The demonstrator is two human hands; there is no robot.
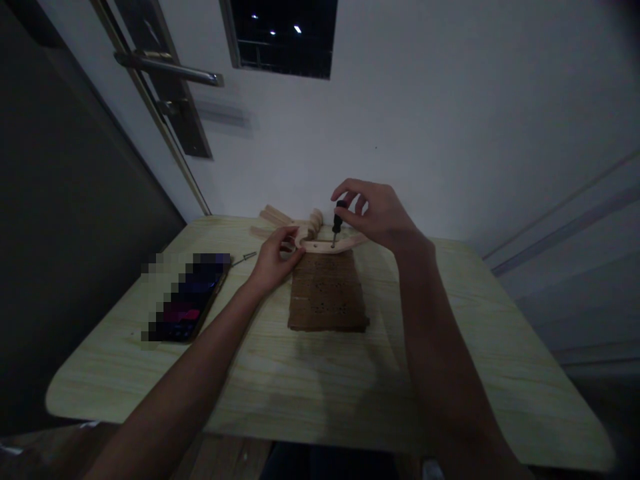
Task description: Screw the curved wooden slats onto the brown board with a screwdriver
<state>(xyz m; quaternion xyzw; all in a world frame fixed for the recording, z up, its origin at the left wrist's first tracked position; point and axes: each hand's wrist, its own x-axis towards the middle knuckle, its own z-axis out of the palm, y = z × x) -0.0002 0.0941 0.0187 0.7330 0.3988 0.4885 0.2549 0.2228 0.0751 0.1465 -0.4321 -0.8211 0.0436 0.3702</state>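
My right hand (pixel 373 210) grips the black handle of a small screwdriver (pixel 339 217) between thumb and fingers. The screwdriver stands nearly upright, its metal tip at a hole in a pale wooden strip (pixel 325 247). Another hole shows in the strip to the left of the tip. My left hand (pixel 277 257) is closed on the left end of this wooden piece, where it meets a curled, rounded part (pixel 315 223). More pale wooden slats (pixel 275 215) stick out behind that hand. Under the strip lies a brown cardboard piece (pixel 325 293) with rows of small punctures.
A phone (pixel 190 300) with a lit, partly blurred screen lies at the left on the pale wood-grain table (pixel 390 400). Beside its top is a thin metal tool or screw (pixel 244 258). A white door with a metal handle (pixel 170 69) rises behind the table.
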